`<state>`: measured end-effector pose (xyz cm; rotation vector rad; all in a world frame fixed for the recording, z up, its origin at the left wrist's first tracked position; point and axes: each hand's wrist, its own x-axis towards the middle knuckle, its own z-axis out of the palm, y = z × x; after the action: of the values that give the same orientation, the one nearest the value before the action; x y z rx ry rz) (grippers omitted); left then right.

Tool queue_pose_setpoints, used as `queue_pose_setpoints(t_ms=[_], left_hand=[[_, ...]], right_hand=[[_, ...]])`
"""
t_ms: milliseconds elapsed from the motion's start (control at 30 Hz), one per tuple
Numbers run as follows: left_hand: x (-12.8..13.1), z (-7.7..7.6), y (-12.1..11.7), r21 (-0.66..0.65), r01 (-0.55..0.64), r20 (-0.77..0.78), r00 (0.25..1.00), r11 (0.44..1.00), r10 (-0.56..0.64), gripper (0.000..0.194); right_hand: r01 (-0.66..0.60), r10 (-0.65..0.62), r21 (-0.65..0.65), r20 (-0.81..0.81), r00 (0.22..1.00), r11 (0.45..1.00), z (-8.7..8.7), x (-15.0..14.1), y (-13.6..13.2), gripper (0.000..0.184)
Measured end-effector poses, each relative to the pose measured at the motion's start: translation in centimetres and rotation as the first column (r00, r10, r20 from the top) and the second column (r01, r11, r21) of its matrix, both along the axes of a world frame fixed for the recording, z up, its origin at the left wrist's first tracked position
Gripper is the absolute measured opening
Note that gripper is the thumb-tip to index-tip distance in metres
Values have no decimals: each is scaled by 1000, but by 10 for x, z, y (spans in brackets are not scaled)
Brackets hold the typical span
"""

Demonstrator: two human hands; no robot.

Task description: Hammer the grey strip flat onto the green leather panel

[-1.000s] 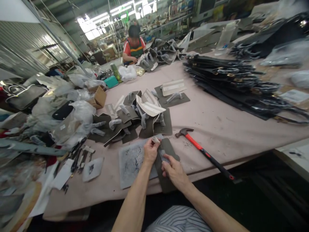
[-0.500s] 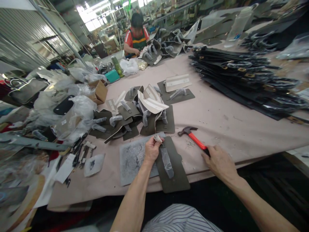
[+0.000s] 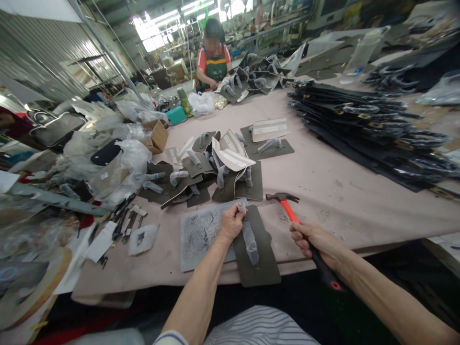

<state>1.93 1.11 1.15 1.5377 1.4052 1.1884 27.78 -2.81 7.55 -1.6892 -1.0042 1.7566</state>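
My left hand [image 3: 232, 223] is closed around a short metal cylinder [image 3: 241, 207], held upright at the top edge of a dark olive panel [image 3: 266, 249]. A plastic-wrapped strap handle [image 3: 250, 242] runs along that panel. The panel partly overlaps a worn grey slab [image 3: 201, 232] and reaches over the table's front edge. My right hand [image 3: 311, 238] grips a claw hammer [image 3: 289, 211] by its red and black handle. The hammer's head is to the right of the panel, above or on the table; I cannot tell which. Tiny metal pieces [image 3: 284, 218] lie beside it.
Beyond the slab lies a pile of similar panels [image 3: 194, 165] with wrapped handles. A tall stack of black pieces [image 3: 345, 120] stands on the right. Plastic bags [image 3: 125, 163] and tools [image 3: 129, 223] crowd the left. A co-worker [image 3: 214, 62] sits across the table [image 3: 323, 191].
My right hand has taken a fuller grip farther up the hammer's handle, and the handle's end now shows below it. The metal cylinder in my left hand stands more upright.
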Motion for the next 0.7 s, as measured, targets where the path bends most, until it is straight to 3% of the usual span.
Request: queue_pose_setpoints(t_ms=[67, 100, 167, 200, 267, 333, 367, 467, 567, 600, 633, 700], left_hand=[[1, -1, -2, 44, 14, -55, 998, 999, -11, 16], [2, -2, -3, 60, 19, -72, 997, 998, -15, 18], [2, -5, -4, 76, 23, -89, 996, 997, -17, 20], [2, -6, -4, 76, 21, -90, 996, 997, -15, 19], [1, -7, -4, 69, 16, -93, 996, 997, -9, 16], [0, -8, -4, 64, 14, -101, 995, 998, -7, 14], [0, -8, -4, 63, 14, -102, 995, 998, -8, 15], [0, -8, -4, 69, 26, -82, 996, 997, -20, 17], [0, -7, -4, 81, 30, -61, 998, 996, -25, 17], [0, -7, -4, 82, 28, -61, 998, 996, -23, 17], [1, -7, -4, 81, 25, -64, 998, 996, -20, 17], [1, -7, -4, 72, 27, -75, 997, 997, -21, 15]], right_hand=[[9, -23, 188, 72, 997, 982, 20, -11, -3, 33], [-38, -22, 337, 171, 985, 941, 28, -15, -5, 37], [-230, -41, 566, 424, 905, 792, 39, -21, -7, 38], [-354, -40, 597, 545, 838, 720, 42, -22, -8, 36], [-572, 7, 512, 741, 671, 641, 44, -22, -6, 30], [-703, 66, 406, 839, 540, 584, 52, -20, -2, 26], [-730, 46, 407, 858, 512, 548, 60, -19, 1, 26], [-658, -239, 637, 766, 597, 401, 97, -19, 7, 32], [-422, -523, 864, 502, 689, 273, 117, -26, 5, 32], [-394, -536, 883, 469, 702, 255, 113, -28, 3, 32], [-422, -492, 864, 504, 710, 275, 104, -29, 0, 32], [-602, -263, 698, 710, 653, 389, 77, -29, -6, 33]])
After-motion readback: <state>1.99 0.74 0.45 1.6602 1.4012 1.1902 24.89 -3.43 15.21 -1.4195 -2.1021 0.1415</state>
